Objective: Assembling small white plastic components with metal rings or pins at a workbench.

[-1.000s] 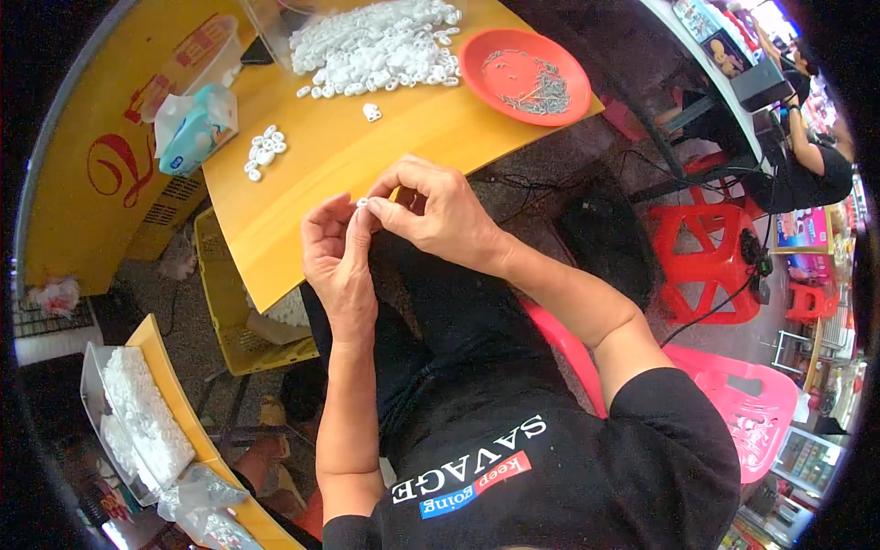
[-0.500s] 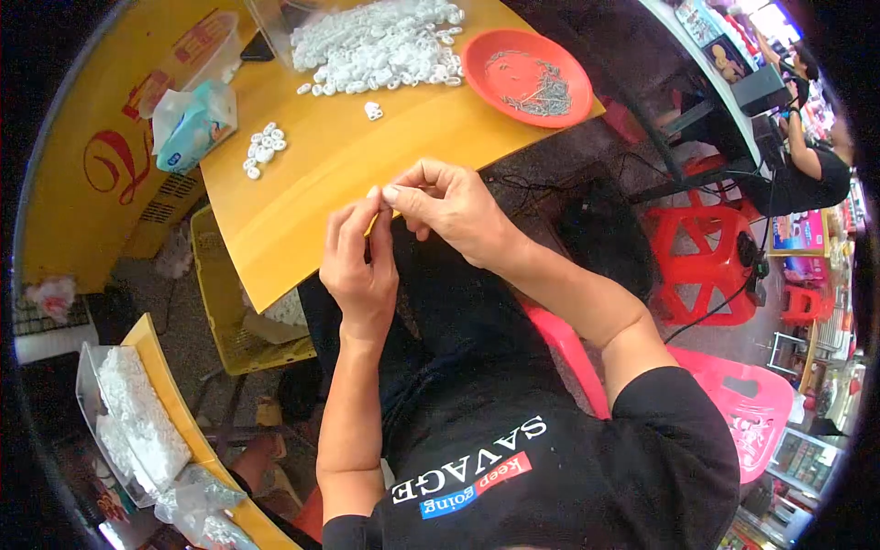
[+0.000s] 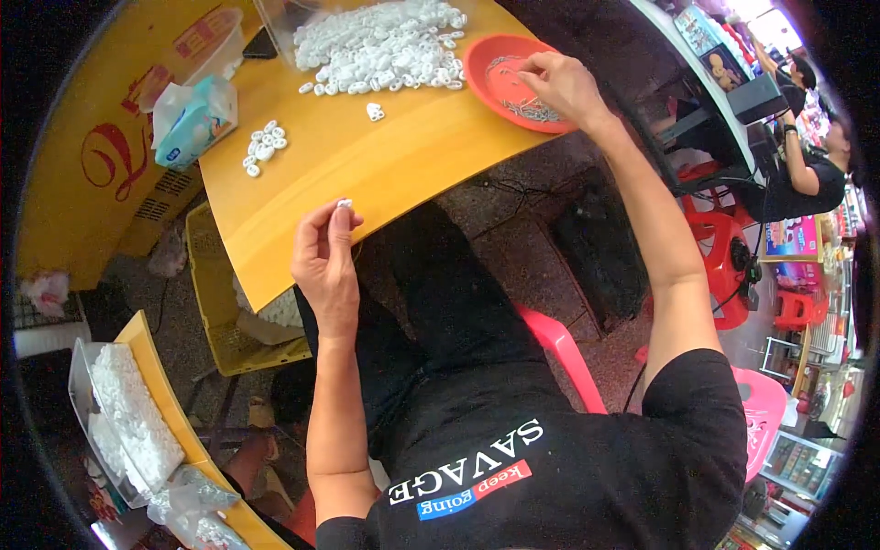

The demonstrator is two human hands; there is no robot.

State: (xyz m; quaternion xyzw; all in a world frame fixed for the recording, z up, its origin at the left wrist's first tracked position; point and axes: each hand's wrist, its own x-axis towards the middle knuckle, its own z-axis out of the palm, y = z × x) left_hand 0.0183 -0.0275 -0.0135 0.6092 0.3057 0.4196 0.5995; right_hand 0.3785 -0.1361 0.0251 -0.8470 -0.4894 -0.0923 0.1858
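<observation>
Left hand (image 3: 325,266) pinches a small white piece (image 3: 344,203) (fingertips only); right hand (image 3: 559,84) reaches into the orange plate (image 3: 481,69).

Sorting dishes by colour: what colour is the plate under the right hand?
Orange-red plate, clearest in the head view.

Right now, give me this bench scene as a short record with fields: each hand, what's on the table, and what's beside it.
left hand: the left hand pinches a small white piece between its fingertips, raised at the near table edge
right hand: the right hand reaches into the red dish, fingers on the small metal parts
table: yellow table bearing a large heap of white pieces, a small cluster of white pieces and a tissue pack
beside: yellow crate below the table
</observation>
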